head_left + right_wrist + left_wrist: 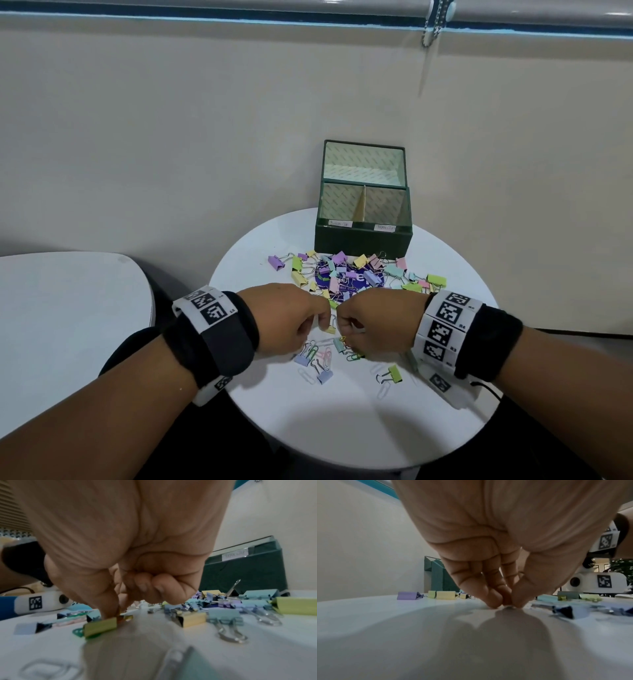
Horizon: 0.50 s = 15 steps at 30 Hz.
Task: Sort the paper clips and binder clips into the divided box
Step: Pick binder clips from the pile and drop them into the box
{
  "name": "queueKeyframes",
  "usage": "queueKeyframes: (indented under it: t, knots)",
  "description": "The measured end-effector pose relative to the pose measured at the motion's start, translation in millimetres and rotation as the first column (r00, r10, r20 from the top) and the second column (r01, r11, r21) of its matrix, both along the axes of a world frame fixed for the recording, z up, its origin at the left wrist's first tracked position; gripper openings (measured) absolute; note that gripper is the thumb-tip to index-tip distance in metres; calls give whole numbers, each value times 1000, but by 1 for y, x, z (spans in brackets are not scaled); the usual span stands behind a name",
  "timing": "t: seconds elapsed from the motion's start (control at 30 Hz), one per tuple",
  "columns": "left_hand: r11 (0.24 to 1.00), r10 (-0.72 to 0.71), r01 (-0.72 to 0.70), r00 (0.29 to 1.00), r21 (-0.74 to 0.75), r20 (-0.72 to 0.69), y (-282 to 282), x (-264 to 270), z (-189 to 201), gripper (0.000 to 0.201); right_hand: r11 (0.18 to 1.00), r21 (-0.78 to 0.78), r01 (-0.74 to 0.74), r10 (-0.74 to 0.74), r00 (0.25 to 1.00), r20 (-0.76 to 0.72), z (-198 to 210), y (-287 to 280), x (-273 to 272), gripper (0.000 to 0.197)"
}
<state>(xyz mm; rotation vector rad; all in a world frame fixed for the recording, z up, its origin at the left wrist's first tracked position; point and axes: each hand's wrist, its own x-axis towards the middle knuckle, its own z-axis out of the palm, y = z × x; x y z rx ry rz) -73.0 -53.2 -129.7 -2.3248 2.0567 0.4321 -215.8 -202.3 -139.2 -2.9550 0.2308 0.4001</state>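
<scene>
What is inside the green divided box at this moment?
In the head view, the green divided box shows two front compartments with only bare patterned lining, no clips. Its front wall hides the lowest part of the floors, so a small clip lying there cannot be excluded.

A round white table [342,428] carries a dark green divided box [363,240] at its far edge. In front of the box lies a heap of pastel binder clips [346,270] over a purple card [356,280]. Nearer, paper clips [317,356] and a green binder clip [394,373] lie scattered
</scene>
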Motion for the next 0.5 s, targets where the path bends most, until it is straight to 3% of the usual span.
queueKeyframes:
  t: [0.23,0.37,0.5]
  knots:
    - [987,29,-47,992,-155,-119,7,4,1,31,962,251,104,-118,992,42,28,-40,5,14]
    - [997,35,-43,993,-71,-114,5,6,2,20,955,148,257,-276,953,127,44,-83,11,15]
    - [994,109,-108,990,9,-89,1,6,1,22,919,79,387,-394,883,255,53,-119,29,19]
